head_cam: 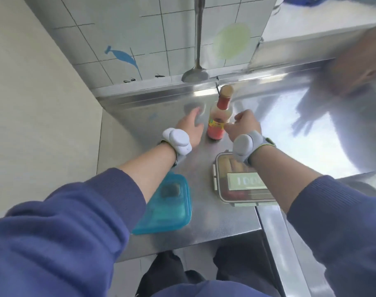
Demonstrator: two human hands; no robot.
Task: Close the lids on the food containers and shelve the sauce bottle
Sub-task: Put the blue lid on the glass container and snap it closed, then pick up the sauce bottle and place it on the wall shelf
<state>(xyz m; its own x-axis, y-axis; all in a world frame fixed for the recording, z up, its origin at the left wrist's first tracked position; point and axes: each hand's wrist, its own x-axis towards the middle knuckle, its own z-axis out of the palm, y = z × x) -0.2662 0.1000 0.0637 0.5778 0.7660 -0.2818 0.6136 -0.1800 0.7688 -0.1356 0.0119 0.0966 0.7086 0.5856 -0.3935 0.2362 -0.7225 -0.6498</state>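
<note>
A sauce bottle [218, 116] with a red label and tan cap stands upright on the steel counter [204, 221], near the back wall. My left hand [191, 128] is just left of the bottle, fingers spread and holding nothing. On the bottle's right, my right hand [243, 125] has curled fingers set apart, and its thumb touches the label. A teal food container [170, 206] with its lid on lies under my left forearm. A clear food container [236, 185], its grey-rimmed lid on top, lies under my right wrist.
A metal ladle [196, 69] hangs on the tiled wall behind the bottle. A steel shelf [300, 46] juts out at the upper right. Another person's blurred arm [354, 67] reaches over the counter at the right. The counter's front edge is at my legs.
</note>
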